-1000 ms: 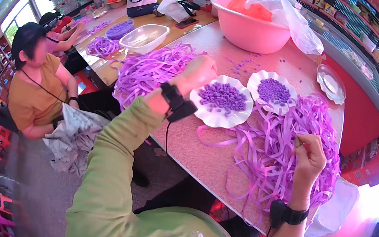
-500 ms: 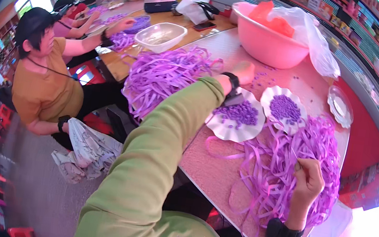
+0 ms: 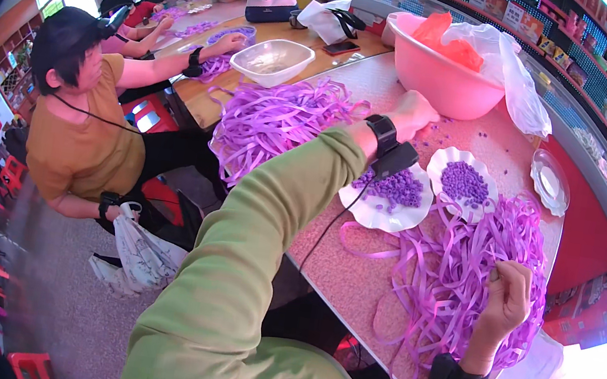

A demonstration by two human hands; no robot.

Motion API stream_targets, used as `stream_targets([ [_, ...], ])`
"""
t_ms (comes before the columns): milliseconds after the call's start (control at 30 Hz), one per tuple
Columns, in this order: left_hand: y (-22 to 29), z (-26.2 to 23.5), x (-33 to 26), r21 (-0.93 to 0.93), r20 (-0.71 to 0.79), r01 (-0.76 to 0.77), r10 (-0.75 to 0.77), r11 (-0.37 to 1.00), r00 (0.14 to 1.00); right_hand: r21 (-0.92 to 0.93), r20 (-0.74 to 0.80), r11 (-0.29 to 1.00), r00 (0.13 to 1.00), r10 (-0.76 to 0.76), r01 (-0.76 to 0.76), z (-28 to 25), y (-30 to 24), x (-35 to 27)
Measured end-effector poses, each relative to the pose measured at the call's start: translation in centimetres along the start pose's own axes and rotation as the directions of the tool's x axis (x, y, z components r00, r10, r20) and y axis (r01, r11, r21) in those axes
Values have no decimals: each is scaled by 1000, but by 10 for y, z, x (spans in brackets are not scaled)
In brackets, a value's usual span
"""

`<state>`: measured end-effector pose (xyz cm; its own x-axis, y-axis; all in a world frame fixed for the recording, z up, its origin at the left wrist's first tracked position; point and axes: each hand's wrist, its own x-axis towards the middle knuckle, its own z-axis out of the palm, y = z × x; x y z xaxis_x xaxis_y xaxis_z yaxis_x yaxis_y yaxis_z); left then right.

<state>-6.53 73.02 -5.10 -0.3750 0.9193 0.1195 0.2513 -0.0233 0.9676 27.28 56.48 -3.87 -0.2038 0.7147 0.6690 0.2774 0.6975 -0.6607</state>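
My left hand (image 3: 411, 116) is stretched forward beside the pink basin (image 3: 448, 74), its fingers curled together over the tabletop; what they hold, if anything, is hidden. Under that wrist is a white scalloped plate (image 3: 381, 217) of small purple beads (image 3: 402, 188). A second such plate (image 3: 441, 162), with more purple beads (image 3: 466, 183), sits to its right. My right hand (image 3: 509, 300) is closed in a pinch above a heap of purple ribbons (image 3: 456, 265); whatever is between its fingertips is too small to make out.
Another ribbon heap (image 3: 273, 127) lies left of my forearm. Behind it stands a white tub (image 3: 271, 61). A clear plastic dish (image 3: 551, 180) is at the table's right edge. On the left a seated co-worker (image 3: 88, 120) in an orange-brown shirt reaches over the table; another person is beyond.
The view has shifted slightly, moving most things a little right. A thin pale line seen earlier at my right fingertips no longer shows. My left hand remains near the basin.
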Motion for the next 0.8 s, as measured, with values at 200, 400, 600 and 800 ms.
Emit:
stream_targets([
  [200, 55, 43, -132, -586, 408, 158, 120, 795, 905, 60, -156, 993, 983, -94, 104, -3, -7, -1],
  [400, 53, 113, -236, -650, 620, 508, 10, 565, 784, 265, -141, 954, 973, 185, -143, 1, -9, -9],
  [600, 55, 121, -238, -750, 620, 566, 65, 343, 782, 316, -105, 926, 962, 252, -208, -5, 0, -9],
  [800, 32, 106, -228, -753, 638, 564, 168, 339, 751, 257, -93, 948, 972, 217, -187, 11, -3, -4],
])
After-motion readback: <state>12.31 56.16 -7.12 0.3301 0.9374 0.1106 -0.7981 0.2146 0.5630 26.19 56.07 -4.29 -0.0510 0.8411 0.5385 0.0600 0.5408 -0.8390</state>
